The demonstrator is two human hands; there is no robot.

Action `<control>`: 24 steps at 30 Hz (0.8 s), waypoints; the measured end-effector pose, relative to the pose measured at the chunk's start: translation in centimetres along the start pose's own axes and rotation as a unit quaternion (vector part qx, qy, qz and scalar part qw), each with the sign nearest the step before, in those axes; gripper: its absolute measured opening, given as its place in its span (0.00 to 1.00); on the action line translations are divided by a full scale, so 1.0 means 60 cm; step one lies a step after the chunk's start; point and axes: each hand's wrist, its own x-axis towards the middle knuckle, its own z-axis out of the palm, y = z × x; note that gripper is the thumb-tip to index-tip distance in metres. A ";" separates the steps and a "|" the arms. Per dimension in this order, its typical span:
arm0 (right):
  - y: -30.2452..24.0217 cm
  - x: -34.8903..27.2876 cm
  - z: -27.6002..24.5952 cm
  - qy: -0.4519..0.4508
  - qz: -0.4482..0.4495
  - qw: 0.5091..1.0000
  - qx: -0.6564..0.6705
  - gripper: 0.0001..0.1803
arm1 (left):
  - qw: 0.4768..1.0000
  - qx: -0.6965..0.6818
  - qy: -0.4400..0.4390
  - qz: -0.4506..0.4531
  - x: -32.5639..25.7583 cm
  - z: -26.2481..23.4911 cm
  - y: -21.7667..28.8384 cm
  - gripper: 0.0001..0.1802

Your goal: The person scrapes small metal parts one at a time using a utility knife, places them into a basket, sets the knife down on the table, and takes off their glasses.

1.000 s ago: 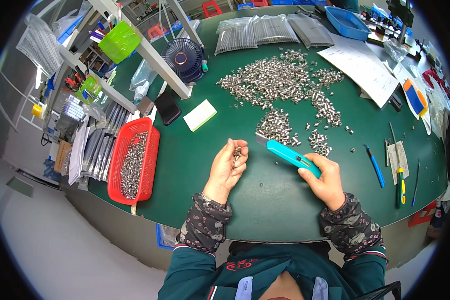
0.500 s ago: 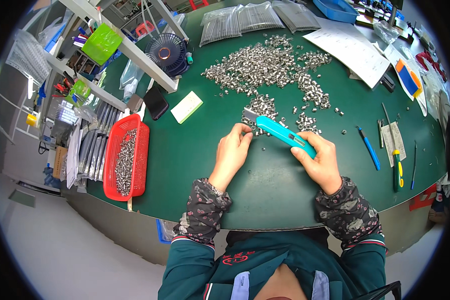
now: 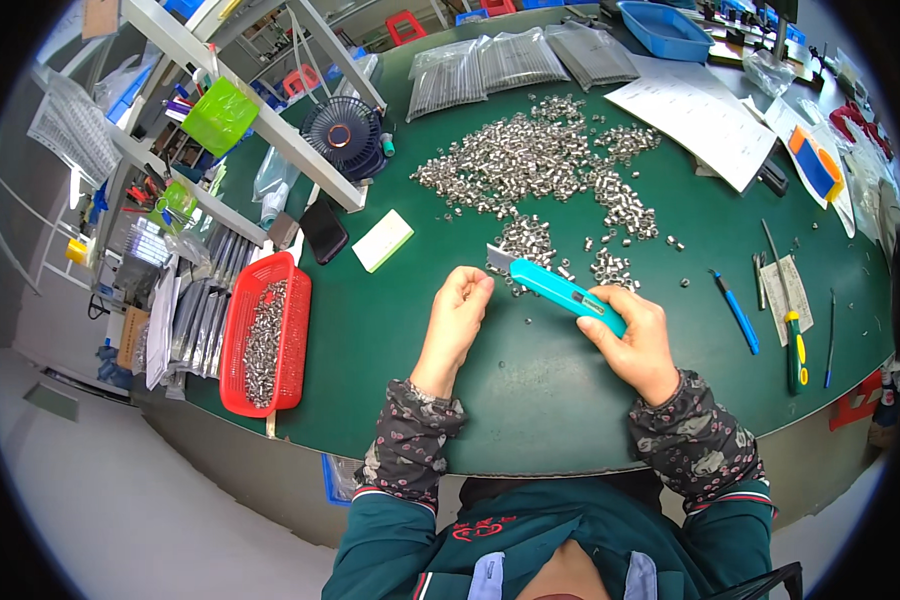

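My right hand grips a turquoise utility knife, its blade out and pointing to the far left. Just left of the blade, my left hand is raised with thumb and fingertips pinched together; whatever lies between them is too small or hidden to make out. Beyond both hands, a heap of small shiny metal rings spreads over the green table. A smaller cluster of rings lies right behind the knife blade.
At left stands a red basket of small metal pieces, near a phone and a pale notepad. A fan sits behind. To the right lie a blue pen-like tool and a yellow-green screwdriver. Bagged tubes line the back.
My left hand has moved slightly left and away from the knife blade, its fingers now pinched more tightly. The right hand still holds the knife; the whole view has shifted a little.
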 end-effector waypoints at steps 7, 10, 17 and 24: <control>0.002 0.008 0.003 -0.007 0.018 1.000 0.000 0.14 | 0.934 0.327 0.054 0.133 0.002 0.012 -0.004 0.10; 0.003 0.008 0.004 -0.004 0.016 1.000 -0.002 0.14 | 0.904 0.410 0.037 0.112 -0.003 0.032 0.010 0.10; 0.004 0.006 0.005 -0.007 0.017 1.000 -0.012 0.14 | 0.874 0.464 0.014 0.145 -0.001 0.033 0.004 0.08; 0.004 0.005 0.010 -0.012 0.009 1.000 -0.017 0.13 | 0.992 -0.088 -0.078 -0.033 -0.002 -0.013 0.004 0.08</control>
